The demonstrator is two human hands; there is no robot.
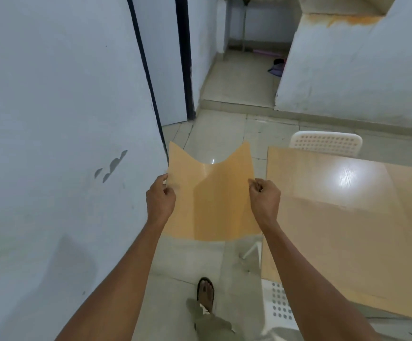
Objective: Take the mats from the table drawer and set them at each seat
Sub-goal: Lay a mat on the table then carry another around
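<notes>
I hold a thin light-orange mat point(212, 198) out in front of me above the floor, sagging in the middle so its far corners stick up. My left hand point(160, 196) pinches its left edge and my right hand point(265, 196) pinches its right edge. The light wooden table point(347, 217) is just to the right of the mat, its left edge close to my right hand. I see no mat lying on the table top, and the drawer is not visible.
A white perforated chair point(325, 142) stands at the table's far side and another white chair point(277, 303) is tucked in at the near side. A white wall point(64, 143) runs close on my left. My sandalled foot point(206, 295) is on the tiled floor.
</notes>
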